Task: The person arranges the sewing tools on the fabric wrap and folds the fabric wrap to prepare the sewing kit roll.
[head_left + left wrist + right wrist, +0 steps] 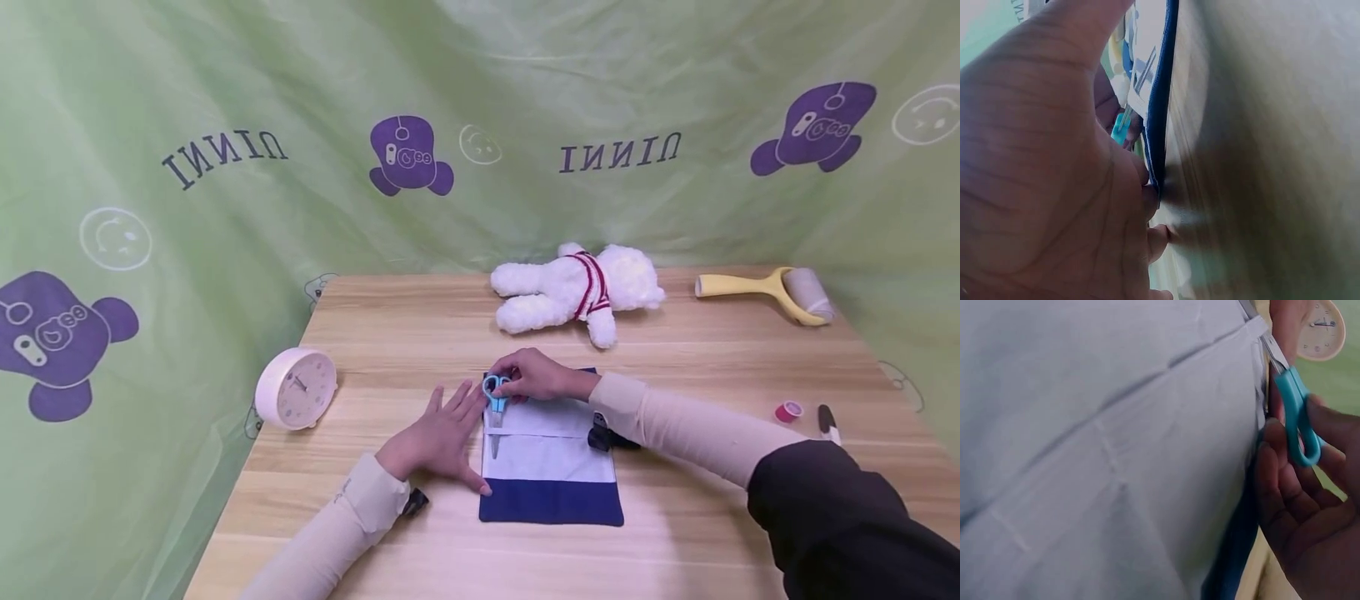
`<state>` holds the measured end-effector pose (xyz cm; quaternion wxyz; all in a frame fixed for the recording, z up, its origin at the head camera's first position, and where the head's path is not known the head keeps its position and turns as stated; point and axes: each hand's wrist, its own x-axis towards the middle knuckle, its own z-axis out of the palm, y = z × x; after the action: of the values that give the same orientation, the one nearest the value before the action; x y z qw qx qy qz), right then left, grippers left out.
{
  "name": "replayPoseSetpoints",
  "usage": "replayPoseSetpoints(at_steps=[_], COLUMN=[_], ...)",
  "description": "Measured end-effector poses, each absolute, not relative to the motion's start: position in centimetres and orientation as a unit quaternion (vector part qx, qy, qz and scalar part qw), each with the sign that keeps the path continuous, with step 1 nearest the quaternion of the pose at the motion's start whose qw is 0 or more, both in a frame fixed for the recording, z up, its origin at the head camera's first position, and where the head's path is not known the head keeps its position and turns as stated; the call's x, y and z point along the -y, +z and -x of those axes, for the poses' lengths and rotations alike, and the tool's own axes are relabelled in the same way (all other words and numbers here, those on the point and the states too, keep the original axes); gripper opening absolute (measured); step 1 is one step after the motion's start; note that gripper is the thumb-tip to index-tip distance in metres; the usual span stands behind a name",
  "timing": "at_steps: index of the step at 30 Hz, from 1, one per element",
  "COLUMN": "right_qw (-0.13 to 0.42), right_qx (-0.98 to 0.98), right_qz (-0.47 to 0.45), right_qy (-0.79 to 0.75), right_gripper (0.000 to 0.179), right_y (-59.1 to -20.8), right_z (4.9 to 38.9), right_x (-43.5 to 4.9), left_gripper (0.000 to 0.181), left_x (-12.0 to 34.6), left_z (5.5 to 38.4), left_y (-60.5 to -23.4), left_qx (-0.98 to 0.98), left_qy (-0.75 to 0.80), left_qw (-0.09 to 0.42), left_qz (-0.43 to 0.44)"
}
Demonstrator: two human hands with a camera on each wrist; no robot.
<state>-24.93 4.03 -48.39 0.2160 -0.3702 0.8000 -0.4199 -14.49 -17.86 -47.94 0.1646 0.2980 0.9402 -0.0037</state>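
Observation:
A pair of scissors (495, 406) with light blue handles lies over the left side of an unfolded navy-and-white fabric pouch (551, 502). My right hand (536, 375) pinches the scissors' handles (1297, 419) between thumb and fingers at the pouch's far left corner. Pointing toward me, the metal blades pass beneath a white fabric band (1257, 326), with the tip showing on the near side. My left hand (444, 433) is spread along the pouch's left edge, its thumb touching the navy part. In the left wrist view, the left palm (1041, 150) covers much of the scene.
A round alarm clock (296, 388) stands at the left. Behind the pouch lies a white plush toy (555, 292), and a yellow-handled lint roller (765, 287) is at the back right. A red spool (788, 411) and a black-and-white marker-like item (828, 423) lie right.

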Motion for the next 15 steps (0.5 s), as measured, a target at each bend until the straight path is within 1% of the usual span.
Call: replayPoseSetpoints(at_steps=[7,12,15], right_qw=[0.234,0.211,0.206], right_qx=[-0.793,-0.811,-0.82], right_qz=[0.429,0.416,0.402], right_qy=[-0.364,-0.354,-0.351], right_gripper=[0.022,0.018,0.014], right_y=[-48.31,-47.92,-47.83], right_z=[24.52,24.31,24.2], right_x=[-3.91,-3.96,-3.88], left_gripper=[0.14,0.138,0.136], left_x=[18.1,18.08,18.04], left_z=[14.13,14.42,14.62], left_y=[-48.27,-48.5,-48.59], left_qx=[-0.939,-0.941,-0.941], left_qy=[0.014,0.014,0.01], left_qw=[0.168,0.16,0.159], left_qz=[-0.3,-0.299,-0.3])
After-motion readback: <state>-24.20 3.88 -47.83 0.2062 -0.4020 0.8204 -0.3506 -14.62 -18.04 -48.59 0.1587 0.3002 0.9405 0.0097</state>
